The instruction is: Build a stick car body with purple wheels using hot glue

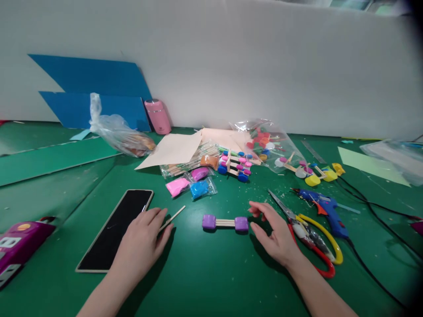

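Between my hands, on the green table, lies a small dumbbell shape (pixel 225 223): two purple clay blocks joined by several thin wooden sticks. My left hand (pixel 145 237) pinches a thin wooden stick (pixel 175 215) between thumb and fingers, its free end pointing up and to the right. Under and beside that hand lies a black-screened phone (pixel 114 233). Just right of the dumbbell shape, my right hand (pixel 274 233) is held with thumb and fingers apart, nothing between them. Past the right hand lie scissors (pixel 325 259) with red and yellow handles.
A blue glue gun (pixel 325 207) with its cable is at right. Clay packets (pixel 200 189), small clay-and-stick models (pixel 234 166), and a bag of coloured pieces (pixel 264 143) lie beyond. A pink flask (pixel 157 116) stands by the wall. A purple power strip (pixel 23 244) is at left.
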`<state>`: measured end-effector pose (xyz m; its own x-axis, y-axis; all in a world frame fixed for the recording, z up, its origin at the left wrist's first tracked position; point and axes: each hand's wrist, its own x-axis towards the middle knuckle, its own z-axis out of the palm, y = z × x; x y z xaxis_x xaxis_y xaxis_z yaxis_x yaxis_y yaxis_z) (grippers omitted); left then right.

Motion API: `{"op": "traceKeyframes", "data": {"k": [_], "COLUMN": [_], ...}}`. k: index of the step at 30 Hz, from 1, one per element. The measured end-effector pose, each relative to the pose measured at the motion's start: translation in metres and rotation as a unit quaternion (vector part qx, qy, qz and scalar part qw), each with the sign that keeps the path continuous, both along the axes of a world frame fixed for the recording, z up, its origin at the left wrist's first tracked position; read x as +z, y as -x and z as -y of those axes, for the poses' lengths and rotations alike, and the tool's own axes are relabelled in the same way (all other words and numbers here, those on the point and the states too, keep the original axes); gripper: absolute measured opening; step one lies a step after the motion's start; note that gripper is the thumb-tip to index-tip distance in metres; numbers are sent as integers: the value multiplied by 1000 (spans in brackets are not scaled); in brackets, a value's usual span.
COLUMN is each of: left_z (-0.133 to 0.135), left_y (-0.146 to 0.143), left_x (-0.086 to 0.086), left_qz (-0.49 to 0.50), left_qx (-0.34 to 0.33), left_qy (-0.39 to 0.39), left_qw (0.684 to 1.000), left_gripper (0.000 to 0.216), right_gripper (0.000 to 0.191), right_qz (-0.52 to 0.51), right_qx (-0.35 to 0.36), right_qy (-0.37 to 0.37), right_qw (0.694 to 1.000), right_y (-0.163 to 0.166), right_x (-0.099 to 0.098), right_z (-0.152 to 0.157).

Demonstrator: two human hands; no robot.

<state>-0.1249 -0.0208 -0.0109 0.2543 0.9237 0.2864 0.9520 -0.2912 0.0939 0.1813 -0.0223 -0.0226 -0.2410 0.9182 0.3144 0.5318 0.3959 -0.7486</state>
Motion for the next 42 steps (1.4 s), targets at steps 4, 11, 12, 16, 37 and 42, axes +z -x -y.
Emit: {"op": "traceKeyframes", "data": {"k": [4,11,12,16,37,42], "left_z": [10,9,9,8,5,8], "left_y": [-1,-9,-10,-12,-7,1], "left_x": [-6,0,0,1,-8,-17], "left_qz": [-97,-143,-150,-182,-172,-95], "left_qx": [15,14,14,16,4,-3], "left_qy": [22,53,53,50,35,-2], "left_qw": [995,988,987,982,984,996], "left_gripper": [28,30,30,29,30,28], "right_gripper": [49,57,57,51,46,52], "right_qz": [19,65,70,75,89,95], "right_qx": [16,57,59,61,16,16], "right_qy": [-5,1,1,1,1,6], "right_qw": [1000,996,996,995,996,995], "right_y": [2,5,5,6,8,6], "right_x": [-2,1,1,-1,-9,-10], "right_z": [-2,-1,-1,-3,-16,-15]}}
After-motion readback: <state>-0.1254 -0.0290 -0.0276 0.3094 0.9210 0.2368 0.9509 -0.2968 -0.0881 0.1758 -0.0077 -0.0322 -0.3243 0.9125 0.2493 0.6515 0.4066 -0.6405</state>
